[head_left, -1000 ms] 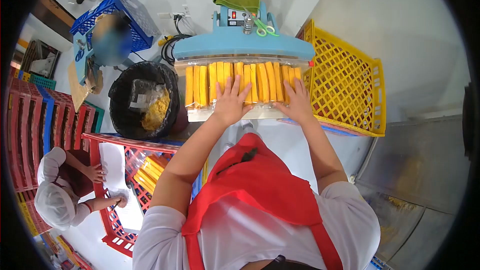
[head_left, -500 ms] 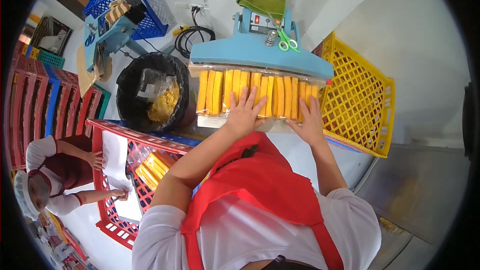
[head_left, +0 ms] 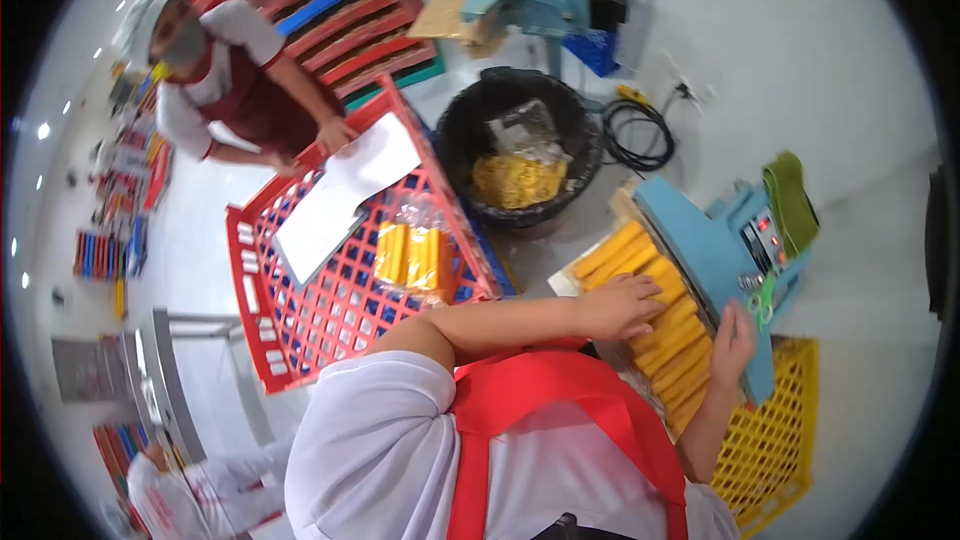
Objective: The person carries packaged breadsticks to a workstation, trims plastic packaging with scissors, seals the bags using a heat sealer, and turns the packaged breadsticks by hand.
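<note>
Clear plastic packs of yellow-orange sticks (head_left: 672, 352) lie in a row along the front of a light-blue bag sealer (head_left: 690, 240). My left hand (head_left: 618, 306) rests over the middle of the row, fingers loosely stretched and apart, gripping nothing visible. Beside the sealer's near end is my right hand (head_left: 734, 342), its fingers extended up against the blue bar; it is slightly blurred, and no held thing shows. Green-handled scissors (head_left: 764, 300) lie on the sealer next to this hand. A red light glows on the sealer's control panel (head_left: 760, 238).
A red crate (head_left: 262, 325) holds more packed yellow sticks (head_left: 410, 258) and white paper (head_left: 375, 158); a co-worker (head_left: 255, 90) touches the paper. A black-lined bin (head_left: 462, 175) contains yellow scraps. A yellow crate (head_left: 775, 450) stands below the sealer. Black cable (head_left: 640, 140) lies behind.
My view has turned left, bringing the red crate and co-worker further into it. My right hand has moved from the packs to the sealer bar. The sealer's red light looks brighter.
</note>
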Demonstrator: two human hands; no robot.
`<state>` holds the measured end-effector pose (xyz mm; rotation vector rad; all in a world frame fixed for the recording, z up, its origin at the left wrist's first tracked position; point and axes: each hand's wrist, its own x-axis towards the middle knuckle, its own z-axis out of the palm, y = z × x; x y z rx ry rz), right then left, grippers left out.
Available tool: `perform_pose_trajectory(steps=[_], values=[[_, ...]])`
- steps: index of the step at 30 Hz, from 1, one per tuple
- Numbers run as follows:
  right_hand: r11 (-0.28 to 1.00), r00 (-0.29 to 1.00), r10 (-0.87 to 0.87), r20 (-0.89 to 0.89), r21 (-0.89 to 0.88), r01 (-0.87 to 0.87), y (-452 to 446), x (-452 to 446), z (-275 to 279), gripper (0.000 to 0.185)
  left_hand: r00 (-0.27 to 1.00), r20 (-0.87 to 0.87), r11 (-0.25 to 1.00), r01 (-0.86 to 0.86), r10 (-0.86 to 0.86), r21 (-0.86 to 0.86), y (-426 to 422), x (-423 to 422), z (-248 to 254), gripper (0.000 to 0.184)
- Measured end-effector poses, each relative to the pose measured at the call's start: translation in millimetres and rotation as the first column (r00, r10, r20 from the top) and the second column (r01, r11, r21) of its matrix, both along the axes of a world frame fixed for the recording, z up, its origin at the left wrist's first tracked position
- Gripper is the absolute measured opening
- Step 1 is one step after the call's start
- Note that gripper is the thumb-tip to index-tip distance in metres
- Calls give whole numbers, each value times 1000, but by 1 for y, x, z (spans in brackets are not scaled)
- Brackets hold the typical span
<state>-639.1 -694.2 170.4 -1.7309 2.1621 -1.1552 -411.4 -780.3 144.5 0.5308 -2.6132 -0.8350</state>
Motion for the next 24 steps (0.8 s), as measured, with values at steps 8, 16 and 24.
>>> perform_pose_trajectory(steps=[8,16,24], values=[[928,930,367,12,-74,-365,-179,31,-18,32,803,-57,805,-592,593,34,18,129,-13,14],[949,959,282,-12,148,-277,-198,32,-43,44,-223,-10,-213,-940,975,266,108,300,-70,21],[926,950,312,-34,234,-296,-194,33,-33,46,-461,273,-442,-888,845,-130,196,354,-132,25]])
